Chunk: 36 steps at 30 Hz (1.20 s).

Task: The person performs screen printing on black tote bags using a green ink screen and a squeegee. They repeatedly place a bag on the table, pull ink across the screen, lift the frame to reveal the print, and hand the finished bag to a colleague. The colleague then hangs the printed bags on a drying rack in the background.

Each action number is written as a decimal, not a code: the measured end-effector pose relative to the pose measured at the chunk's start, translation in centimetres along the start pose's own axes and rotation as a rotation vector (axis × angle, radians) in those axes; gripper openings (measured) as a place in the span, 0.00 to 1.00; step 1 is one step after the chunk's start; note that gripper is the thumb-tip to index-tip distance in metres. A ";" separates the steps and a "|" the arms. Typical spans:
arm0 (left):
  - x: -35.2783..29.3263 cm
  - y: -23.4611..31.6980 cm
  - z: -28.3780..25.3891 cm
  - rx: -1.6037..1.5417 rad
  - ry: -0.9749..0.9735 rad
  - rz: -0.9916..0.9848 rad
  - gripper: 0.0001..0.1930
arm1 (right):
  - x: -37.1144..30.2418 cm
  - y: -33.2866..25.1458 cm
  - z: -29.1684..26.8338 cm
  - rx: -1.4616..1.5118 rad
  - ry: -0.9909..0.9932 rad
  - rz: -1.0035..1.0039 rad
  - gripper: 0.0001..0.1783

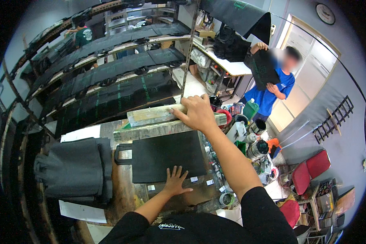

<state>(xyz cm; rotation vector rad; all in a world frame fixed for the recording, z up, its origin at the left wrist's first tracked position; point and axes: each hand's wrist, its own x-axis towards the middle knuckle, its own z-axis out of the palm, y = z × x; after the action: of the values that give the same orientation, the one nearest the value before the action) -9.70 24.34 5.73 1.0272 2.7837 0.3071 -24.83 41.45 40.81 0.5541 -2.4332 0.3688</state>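
A black fabric bag (166, 152) lies flat on the worktable, its loop handle pointing left. My left hand (175, 182) rests on the bag's near edge with fingers spread. At the far side of the bag, my right hand (197, 112) is closed around the right end of a wooden squeegee (150, 116). Just below the squeegee runs a thick, stained frame edge (171, 129), seen nearly edge-on; what lies behind it is hidden. A stack of black bags (75, 166) sits left of the flat one.
Shelves bearing rows of printed black bags (122, 91) stand beyond the worktable (124, 195). Paint pots (258, 148) and bottles crowd the right side. A person in a blue shirt (282, 87) holds up a black bag. Red chairs (311, 171) stand at right.
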 end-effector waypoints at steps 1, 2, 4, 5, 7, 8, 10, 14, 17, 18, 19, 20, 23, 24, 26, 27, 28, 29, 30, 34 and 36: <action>-1.7 -0.2 -0.1 -0.009 0.029 -0.039 0.62 | 0.3 -0.3 -0.1 -0.006 -0.022 0.001 0.32; -3.3 0.0 0.1 -0.024 0.054 -0.069 0.62 | 0.4 -0.5 -0.3 -0.019 -0.051 0.009 0.33; -5.5 0.9 -0.3 -0.070 0.054 -0.116 0.63 | 0.4 0.2 0.1 -0.031 -0.045 0.009 0.34; -6.0 1.1 0.0 -0.071 0.047 -0.145 0.63 | 0.6 0.4 0.4 -0.044 -0.050 0.003 0.34; -6.1 1.3 0.9 -0.074 0.034 -0.198 0.63 | 0.6 0.5 0.3 -0.015 -0.059 0.015 0.34; -6.4 1.2 1.9 -0.087 0.036 -0.214 0.63 | 0.7 0.5 0.7 -0.012 -0.056 0.003 0.34; -5.9 1.2 2.3 -0.137 0.007 -0.237 0.62 | 0.6 0.1 0.5 -0.021 -0.075 0.007 0.34; -3.8 0.9 2.6 -0.130 0.091 -0.206 0.61 | 0.6 0.5 0.6 -0.055 -0.034 -0.025 0.35; -2.1 0.5 2.3 -0.114 0.157 -0.162 0.60 | 0.6 0.6 0.7 -0.061 -0.029 -0.019 0.36; -1.8 0.6 2.2 -0.093 0.158 -0.159 0.59 | 0.6 0.7 0.8 -0.053 -0.021 -0.017 0.37; -1.9 0.8 2.5 -0.089 0.174 -0.169 0.59 | 0.7 0.7 1.0 -0.043 -0.012 -0.016 0.37; -2.0 1.0 2.8 -0.084 0.191 -0.180 0.58 | 0.8 0.6 1.2 -0.026 -0.023 0.000 0.38; -2.4 2.0 3.2 -0.086 0.163 -0.229 0.59 | 0.7 0.6 1.5 -0.024 0.007 -0.003 0.39; -2.6 2.4 3.2 -0.089 0.141 -0.248 0.59 | 0.7 0.7 1.6 -0.031 0.014 -0.008 0.39; -2.9 3.2 3.3 -0.099 0.135 -0.257 0.59 | 0.7 0.5 1.3 -0.051 0.002 -0.004 0.38; -3.1 3.5 3.4 -0.104 0.133 -0.262 0.59 | 0.6 0.4 1.2 -0.061 -0.004 -0.003 0.37; -3.1 3.7 3.6 -0.101 0.151 -0.256 0.59 | 0.9 0.4 1.0 -0.083 -0.050 0.006 0.37; -3.3 4.0 3.8 -0.098 0.170 -0.251 0.59 | 0.8 0.5 1.0 -0.079 -0.032 0.000 0.37; -3.4 4.3 3.9 -0.094 0.189 -0.246 0.59 | 0.7 0.7 1.2 -0.074 -0.013 -0.006 0.37; -3.8 4.5 4.6 -0.118 0.236 -0.221 0.58 | 0.7 0.6 1.4 -0.068 0.005 -0.017 0.38; -3.9 4.6 4.9 -0.153 0.253 -0.202 0.57 | 0.7 0.5 1.4 -0.055 -0.024 0.005 0.39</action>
<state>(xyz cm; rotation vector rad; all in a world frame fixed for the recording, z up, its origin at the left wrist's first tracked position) -2.82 25.86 2.42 0.7092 2.9956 0.6516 -26.25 41.17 40.08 0.5312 -2.4604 0.2985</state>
